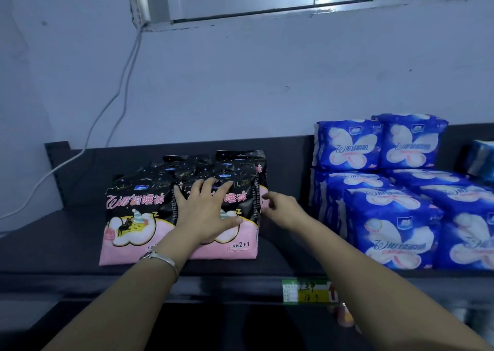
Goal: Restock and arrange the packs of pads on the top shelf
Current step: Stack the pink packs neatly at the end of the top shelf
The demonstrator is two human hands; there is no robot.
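Left hand (207, 211): fingers spread, pressing black-and-pink plastic pad pack (247, 209).
Right hand (280, 209): loosely curled beside it (contact unclear).

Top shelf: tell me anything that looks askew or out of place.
A white cable drapes from the wall over the back left corner of the top shelf, where stock belongs. The black-and-pink packs stand staggered rather than squared; the left hand presses one. At the far right a blue pack leans tilted.
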